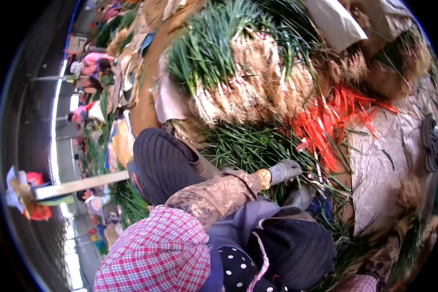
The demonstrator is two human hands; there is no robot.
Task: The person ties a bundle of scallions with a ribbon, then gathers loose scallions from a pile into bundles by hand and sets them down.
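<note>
The person's left hand (284, 171), in a grey glove, reaches in low over loose green stalks (250, 148) strewn on the ground, just above a grey boot (299, 198); its fingers look bent and pressed together, though whether they pinch a stalk cannot be told, as the tips point away among the thin pale stems (319, 170) near them. The right hand cannot be made out beyond the camouflage right sleeve (382, 258) at the lower right, so the state of its fingers cannot be told either. The stalks nearest the work lie around and beyond the gloved hand, while a thick pile of green onions (204, 58) rests farther out, its leaves side by side and its pale roots mostly pointing back toward the person. Red strips (326, 129) lie tangled between that pile and a pale sheet (382, 170). To handle the loose stalks well, it would seem best to take each by its firm pale end, since the long leaves are likely to crease or tear if squeezed; to draw it out along its own length, not across its neighbours; to turn roots the same way; and to hold the strips clear so that none gets caught among the leaves
</note>
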